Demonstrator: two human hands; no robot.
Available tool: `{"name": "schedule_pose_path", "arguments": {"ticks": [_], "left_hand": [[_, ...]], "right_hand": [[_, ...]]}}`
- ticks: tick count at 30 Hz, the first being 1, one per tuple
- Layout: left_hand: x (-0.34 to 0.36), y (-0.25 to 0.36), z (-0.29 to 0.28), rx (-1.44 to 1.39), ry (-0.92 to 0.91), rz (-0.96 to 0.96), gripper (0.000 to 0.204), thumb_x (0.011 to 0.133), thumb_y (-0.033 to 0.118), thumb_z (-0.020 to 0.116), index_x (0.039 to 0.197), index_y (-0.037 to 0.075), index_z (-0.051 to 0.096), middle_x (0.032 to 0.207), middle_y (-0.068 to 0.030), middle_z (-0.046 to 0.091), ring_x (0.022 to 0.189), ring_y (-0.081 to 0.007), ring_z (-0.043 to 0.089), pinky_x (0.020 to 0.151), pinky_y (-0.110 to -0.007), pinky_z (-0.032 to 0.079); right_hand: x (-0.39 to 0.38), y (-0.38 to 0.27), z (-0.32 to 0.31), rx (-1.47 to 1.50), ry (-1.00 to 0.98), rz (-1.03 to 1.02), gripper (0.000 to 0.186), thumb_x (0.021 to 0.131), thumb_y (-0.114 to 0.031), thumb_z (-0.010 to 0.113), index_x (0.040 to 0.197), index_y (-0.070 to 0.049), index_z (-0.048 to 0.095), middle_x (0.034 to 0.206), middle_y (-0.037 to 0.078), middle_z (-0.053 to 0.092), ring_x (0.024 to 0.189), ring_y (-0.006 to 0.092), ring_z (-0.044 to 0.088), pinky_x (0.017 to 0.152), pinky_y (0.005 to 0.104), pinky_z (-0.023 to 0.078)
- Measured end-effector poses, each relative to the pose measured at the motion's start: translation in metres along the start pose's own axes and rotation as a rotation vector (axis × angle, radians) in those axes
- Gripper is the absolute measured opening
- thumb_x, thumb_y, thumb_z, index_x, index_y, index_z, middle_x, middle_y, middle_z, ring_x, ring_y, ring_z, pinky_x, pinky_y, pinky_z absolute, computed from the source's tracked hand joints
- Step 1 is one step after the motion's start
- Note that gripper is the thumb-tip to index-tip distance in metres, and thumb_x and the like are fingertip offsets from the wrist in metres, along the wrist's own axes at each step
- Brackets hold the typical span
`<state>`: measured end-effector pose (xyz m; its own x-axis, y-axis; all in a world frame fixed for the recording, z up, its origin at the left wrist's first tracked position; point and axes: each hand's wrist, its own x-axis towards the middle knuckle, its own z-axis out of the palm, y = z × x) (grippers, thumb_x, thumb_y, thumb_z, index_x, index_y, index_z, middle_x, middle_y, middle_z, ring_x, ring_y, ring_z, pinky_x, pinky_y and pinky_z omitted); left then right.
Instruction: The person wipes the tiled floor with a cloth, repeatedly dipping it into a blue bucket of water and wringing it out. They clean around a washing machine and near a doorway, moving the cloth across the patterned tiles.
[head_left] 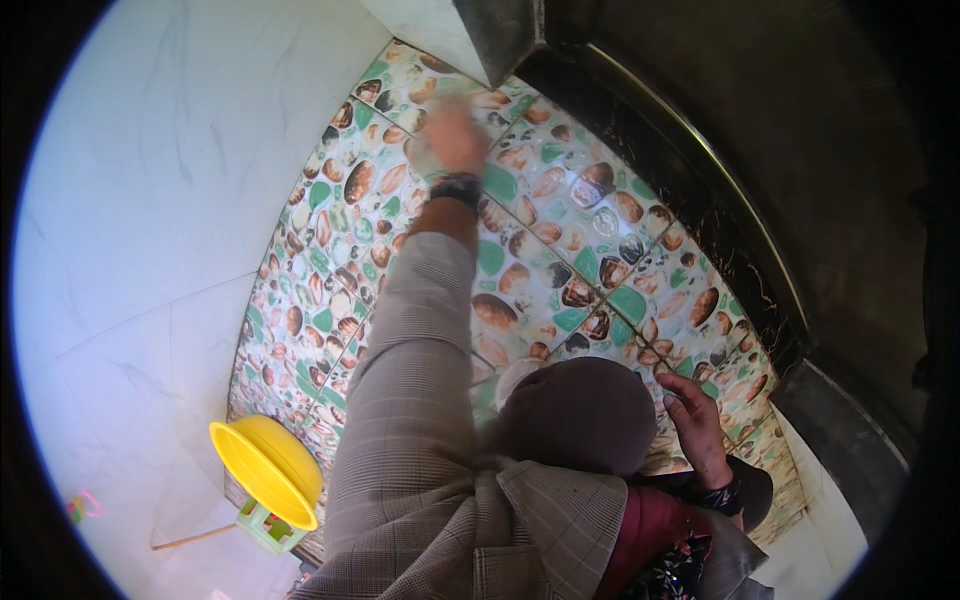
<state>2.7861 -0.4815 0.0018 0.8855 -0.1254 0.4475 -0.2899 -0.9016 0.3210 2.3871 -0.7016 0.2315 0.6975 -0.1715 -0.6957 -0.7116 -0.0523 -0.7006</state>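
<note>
My left arm, in a grey checked sleeve, stretches far forward over the floor tiles (520, 290), which have a pebble pattern. At its end my left hand (456, 138) is smeared by motion low over the tiles near the far corner. Whether its fingers grip anything does not show. A dark band circles that wrist. On the right, my right hand (695, 425) is beside a dark, rounded, cloth-covered shape (585, 415), perhaps my knee. Its fingers are loosely bent and apart, with nothing visible in them. A whitish rounded thing (518, 378) peeks out next to the dark shape.
At the lower left, a yellow basin (262, 468) sits tilted above a pale green plastic piece (265, 525), with a thin wooden stick (195, 537) alongside. White wall panels (150, 200) bound the left. A black raised edge (690, 190) curves along the right.
</note>
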Motion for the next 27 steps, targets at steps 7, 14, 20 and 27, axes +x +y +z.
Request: {"name": "schedule_pose_path", "arguments": {"ticks": [7,14,20,27], "left_hand": [[-0.053,0.029,-0.031,-0.274,-0.166,0.564,0.013,0.075,0.011,0.056,0.086,0.011,0.062,0.100,-0.0094,0.057,0.096,-0.0304,0.051,0.081,-0.042,0.041],[-0.056,-0.140,-0.091,0.073,-0.188,-0.293,0.019,0.078,0.013,0.054,0.094,0.015,0.064,0.106,-0.0103,0.058,0.095,-0.0326,0.054,0.081,-0.049,0.042],[-0.046,-0.204,-0.109,0.553,-0.019,-0.507,0.028,0.078,0.026,0.059,0.104,0.014,0.061,0.115,-0.0099,0.053,0.096,-0.0276,0.057,0.072,-0.041,0.049],[0.016,-0.043,-0.014,0.202,-0.162,-0.150,0.032,0.077,0.023,0.059,0.106,0.009,0.061,0.123,-0.0068,0.048,0.110,-0.0325,0.043,0.088,-0.049,0.035]], "right_hand": [[0.015,-0.011,0.014,0.033,-0.098,-0.005,0.030,0.088,-0.003,0.053,0.118,0.001,0.054,0.113,0.008,0.058,0.105,0.0138,0.052,0.090,0.0263,0.041],[0.016,-0.013,0.011,-0.014,-0.048,0.045,0.030,0.087,-0.001,0.052,0.117,0.002,0.054,0.114,0.010,0.058,0.107,0.0178,0.053,0.093,0.0281,0.040],[0.021,0.002,0.021,0.042,-0.058,0.146,0.029,0.087,0.002,0.049,0.116,0.002,0.054,0.114,0.010,0.057,0.107,0.0169,0.054,0.093,0.0280,0.040],[0.019,-0.013,0.021,-0.029,-0.111,0.092,0.029,0.087,0.002,0.049,0.115,0.003,0.054,0.112,0.010,0.059,0.106,0.0157,0.054,0.090,0.0270,0.042]]}}
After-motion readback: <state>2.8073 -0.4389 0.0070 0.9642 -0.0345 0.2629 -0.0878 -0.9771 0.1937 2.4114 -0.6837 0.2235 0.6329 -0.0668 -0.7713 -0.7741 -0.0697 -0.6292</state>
